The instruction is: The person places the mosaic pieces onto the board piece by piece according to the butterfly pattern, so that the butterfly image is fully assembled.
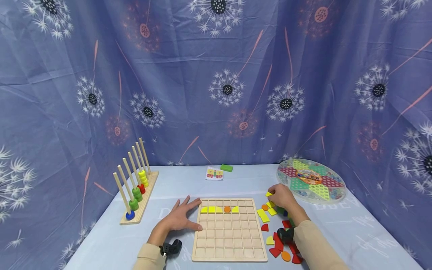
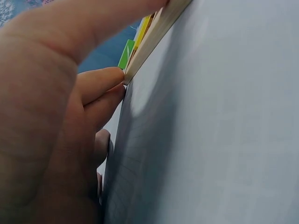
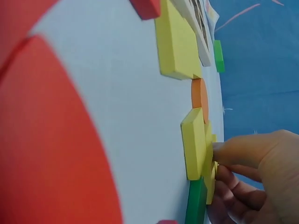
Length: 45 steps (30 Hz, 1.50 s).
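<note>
A square wooden grid board [image 1: 229, 242] lies flat in the middle of the table. One upper row holds a yellow square [image 1: 212, 209], yellow quarter-round pieces [image 1: 235, 209] and an orange disc [image 1: 227, 209]. My left hand [image 1: 180, 217] rests at the board's left edge, fingers spread, thumb and a fingertip touching the frame. Right of the board, my right hand [image 1: 282, 197] reaches into loose pieces; its thumb and fingers pinch a yellow piece [image 1: 269, 194], whose shape is mostly hidden. In the right wrist view, that hand [image 3: 261, 172] is beside several yellow pieces [image 3: 193, 144] and a green one [image 3: 196, 200].
Red pieces [image 1: 278, 243] and an orange disc [image 1: 285, 256] lie near the right forearm. A pegged bead stand [image 1: 143, 202] stands left. Behind the board are a butterfly pattern card [image 1: 214, 174] and a green block [image 1: 226, 168]. A round Chinese checkers box [image 1: 310, 180] sits back right.
</note>
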{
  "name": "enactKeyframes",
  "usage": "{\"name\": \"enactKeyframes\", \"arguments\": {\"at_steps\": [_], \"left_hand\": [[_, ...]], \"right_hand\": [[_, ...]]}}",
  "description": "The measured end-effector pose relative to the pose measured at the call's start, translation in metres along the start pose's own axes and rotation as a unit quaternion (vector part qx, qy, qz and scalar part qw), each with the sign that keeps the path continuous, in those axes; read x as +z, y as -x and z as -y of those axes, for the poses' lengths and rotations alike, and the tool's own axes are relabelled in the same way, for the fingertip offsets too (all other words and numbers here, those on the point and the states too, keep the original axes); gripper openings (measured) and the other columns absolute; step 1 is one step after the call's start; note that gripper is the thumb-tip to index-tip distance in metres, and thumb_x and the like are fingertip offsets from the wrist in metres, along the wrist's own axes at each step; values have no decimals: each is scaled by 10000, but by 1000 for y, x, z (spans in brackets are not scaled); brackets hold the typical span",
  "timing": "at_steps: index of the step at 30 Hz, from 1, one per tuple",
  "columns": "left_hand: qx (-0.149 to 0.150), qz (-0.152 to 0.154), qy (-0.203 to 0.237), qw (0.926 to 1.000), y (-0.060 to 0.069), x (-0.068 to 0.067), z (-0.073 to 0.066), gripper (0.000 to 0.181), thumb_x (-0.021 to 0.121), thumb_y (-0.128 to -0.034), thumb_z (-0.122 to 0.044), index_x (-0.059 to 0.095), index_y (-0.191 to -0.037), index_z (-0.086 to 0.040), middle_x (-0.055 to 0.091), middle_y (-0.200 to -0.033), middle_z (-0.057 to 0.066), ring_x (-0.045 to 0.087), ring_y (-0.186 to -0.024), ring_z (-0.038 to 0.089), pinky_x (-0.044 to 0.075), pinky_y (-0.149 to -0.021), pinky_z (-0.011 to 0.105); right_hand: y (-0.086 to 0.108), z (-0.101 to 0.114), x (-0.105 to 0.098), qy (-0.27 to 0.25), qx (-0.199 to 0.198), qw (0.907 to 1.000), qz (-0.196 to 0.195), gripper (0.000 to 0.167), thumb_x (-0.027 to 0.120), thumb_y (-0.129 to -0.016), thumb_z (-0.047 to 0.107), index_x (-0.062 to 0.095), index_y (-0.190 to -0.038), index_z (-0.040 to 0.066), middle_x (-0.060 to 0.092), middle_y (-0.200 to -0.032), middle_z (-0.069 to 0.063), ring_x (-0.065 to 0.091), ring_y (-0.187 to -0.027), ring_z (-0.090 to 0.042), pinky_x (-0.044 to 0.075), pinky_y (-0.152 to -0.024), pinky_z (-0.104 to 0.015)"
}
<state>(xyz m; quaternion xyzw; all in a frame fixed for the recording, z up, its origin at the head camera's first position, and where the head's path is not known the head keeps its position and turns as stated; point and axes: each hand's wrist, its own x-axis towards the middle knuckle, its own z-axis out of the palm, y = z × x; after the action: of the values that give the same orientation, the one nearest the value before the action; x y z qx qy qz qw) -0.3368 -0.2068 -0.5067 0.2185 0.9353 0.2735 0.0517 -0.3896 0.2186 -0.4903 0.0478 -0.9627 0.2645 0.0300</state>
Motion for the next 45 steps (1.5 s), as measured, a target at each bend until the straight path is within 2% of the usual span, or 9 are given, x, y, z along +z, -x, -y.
{"name": "enactKeyframes", "arguments": {"at_steps": [4, 7, 13, 17, 20, 24, 31, 35, 45], "left_hand": [[-4, 41, 29, 10000, 2, -1, -2, 1034, 792, -606, -631, 434, -1466, -182, 337, -1529, 2, 84, -1441, 354, -29, -1126, 574], [54, 29, 23, 10000, 3, -2, -3, 1034, 791, -615, -625, 431, -1466, -161, 338, -1529, 22, 90, -1438, 367, -28, -1123, 583], [81, 14, 56, 10000, 3, -3, -4, 1026, 791, -619, -620, 435, -1463, -158, 348, -1524, 18, 98, -1436, 368, -17, -1123, 585], [85, 24, 65, 9999, 3, -3, -4, 1018, 788, -629, -612, 431, -1466, -156, 349, -1523, 26, 95, -1436, 370, -29, -1121, 587], [-11, 35, 48, 10000, 2, -3, -3, 1013, 785, -625, -618, 433, -1466, -176, 348, -1524, 15, 92, -1440, 357, -23, -1123, 582], [-164, 42, 27, 9999, 2, -3, -4, 1012, 784, -610, -628, 441, -1464, -207, 349, -1524, -7, 90, -1443, 343, -4, -1127, 579], [-37, -2, 88, 10000, 2, -3, -5, 1009, 789, -621, -618, 441, -1463, -185, 353, -1523, 20, 102, -1437, 363, -5, -1124, 587], [-52, 34, 120, 9999, 5, -4, -3, 1013, 798, -623, -605, 434, -1467, -178, 343, -1527, 37, 102, -1434, 375, -8, -1116, 601], [-76, -58, 52, 9999, 0, -2, -3, 1013, 773, -605, -647, 451, -1457, -206, 366, -1511, -38, 108, -1441, 339, -6, -1127, 578]], "right_hand": [[1, 4, 2, 49, -233, 9997, -48, 285, 749, -792, 117, 730, -1059, 22, 671, -934, -61, 581, -792, -195, 537, -758, -426], [1, 10, 4, -108, -571, 9983, -78, 271, 751, -792, 116, 736, -1053, 45, 657, -947, -51, 593, -801, -181, 542, -710, -392], [1, 26, 9, -596, -836, 9937, 439, 243, 771, -807, 156, 748, -1047, 120, 622, -941, 22, 549, -810, -154, 518, -651, -309], [5, 38, 10, -953, -1274, 9836, 854, 261, 762, -822, 151, 737, -1076, 97, 622, -937, 25, 541, -745, -158, 502, -594, -309], [8, 47, 12, -1042, -1692, 9728, 1189, 265, 746, -835, 137, 730, -1093, 78, 623, -959, 16, 547, -756, -155, 501, -626, -312], [13, 59, 16, -1007, -1990, 9643, 1426, 237, 739, -833, 107, 736, -1068, 78, 622, -946, 11, 534, -795, -157, 488, -685, -313], [19, 74, 24, -823, -1980, 9631, 1626, 210, 788, -785, 110, 740, -989, 128, 606, -898, 26, 518, -765, -159, 483, -661, -316], [21, 77, 29, -739, -1950, 9627, 1726, 196, 786, -794, 121, 735, -982, 138, 588, -892, 34, 507, -768, -157, 475, -666, -312], [17, 78, 26, -637, -1901, 9657, 1651, 168, 801, -785, 133, 730, -933, 166, 593, -868, 55, 523, -772, -143, 492, -694, -312]]}}
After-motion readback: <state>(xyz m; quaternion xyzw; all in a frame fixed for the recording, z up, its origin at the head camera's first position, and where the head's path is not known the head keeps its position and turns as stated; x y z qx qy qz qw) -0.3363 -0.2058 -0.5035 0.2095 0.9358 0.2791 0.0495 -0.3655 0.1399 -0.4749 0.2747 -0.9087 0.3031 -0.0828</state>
